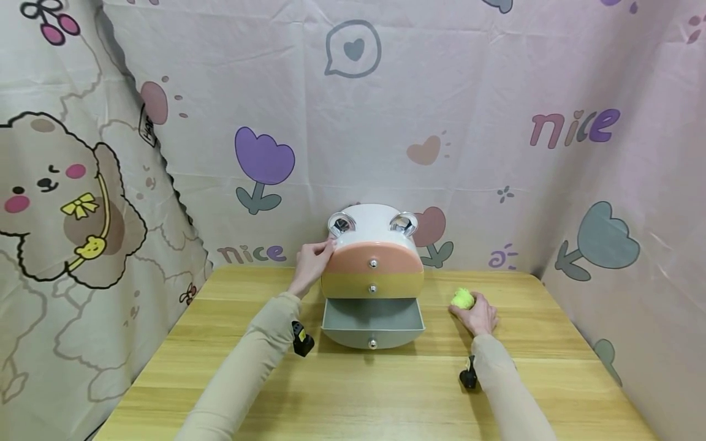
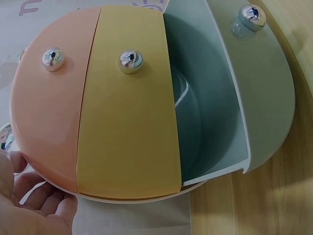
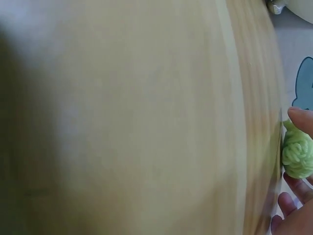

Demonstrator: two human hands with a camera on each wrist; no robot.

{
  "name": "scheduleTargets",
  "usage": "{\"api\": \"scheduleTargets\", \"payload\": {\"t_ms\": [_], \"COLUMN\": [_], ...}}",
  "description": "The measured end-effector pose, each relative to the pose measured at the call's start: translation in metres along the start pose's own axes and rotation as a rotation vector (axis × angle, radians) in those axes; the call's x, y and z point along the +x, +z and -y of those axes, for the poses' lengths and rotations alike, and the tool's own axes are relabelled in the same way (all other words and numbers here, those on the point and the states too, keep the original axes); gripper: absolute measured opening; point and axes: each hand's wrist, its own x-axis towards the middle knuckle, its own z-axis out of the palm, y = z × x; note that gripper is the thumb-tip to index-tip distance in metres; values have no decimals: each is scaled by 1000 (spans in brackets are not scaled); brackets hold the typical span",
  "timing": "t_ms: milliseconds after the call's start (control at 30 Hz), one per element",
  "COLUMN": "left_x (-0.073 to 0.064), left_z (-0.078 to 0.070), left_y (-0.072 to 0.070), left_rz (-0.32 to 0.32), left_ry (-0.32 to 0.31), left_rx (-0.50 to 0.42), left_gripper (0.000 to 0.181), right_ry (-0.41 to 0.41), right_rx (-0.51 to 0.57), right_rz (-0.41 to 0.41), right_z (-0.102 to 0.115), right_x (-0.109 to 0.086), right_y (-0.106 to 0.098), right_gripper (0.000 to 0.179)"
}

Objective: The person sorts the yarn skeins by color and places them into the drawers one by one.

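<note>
A small chest of drawers [image 1: 373,254] with a white top, two round silvery ears and silver knobs stands on the table. Its orange drawer [image 2: 54,103] and yellow drawer [image 2: 128,122] are closed, while the grey-green bottom drawer [image 1: 372,339] is pulled out; I see nothing lying in it. My left hand [image 1: 313,264] grips the chest's upper left side, thumb and fingers at its rim just below one ear. To the right of the chest, my right hand [image 1: 478,315] holds a yellow-green knobbly ball [image 1: 463,299] between thumb and fingers, low over the table.
The wooden table [image 1: 380,398] ends at a patterned cloth backdrop [image 1: 353,135] behind the chest, with more cloth at both sides. A small black device [image 1: 302,340] sits at the left wrist and another black device [image 1: 468,375] at the right.
</note>
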Motion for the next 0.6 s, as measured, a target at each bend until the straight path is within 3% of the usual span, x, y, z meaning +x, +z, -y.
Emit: {"api": "scheduleTargets", "payload": {"t_ms": [600], "left_x": [-1], "left_z": [0], "left_y": [-1], "left_rz": [8], "left_ry": [-11], "left_rx": [-7], "left_gripper": [43], "right_ry": [-42], "right_rx": [82], "right_rz": [22], "right_z": [7], "right_x": [-17], "right_y": [-7], "right_gripper": [82]}}
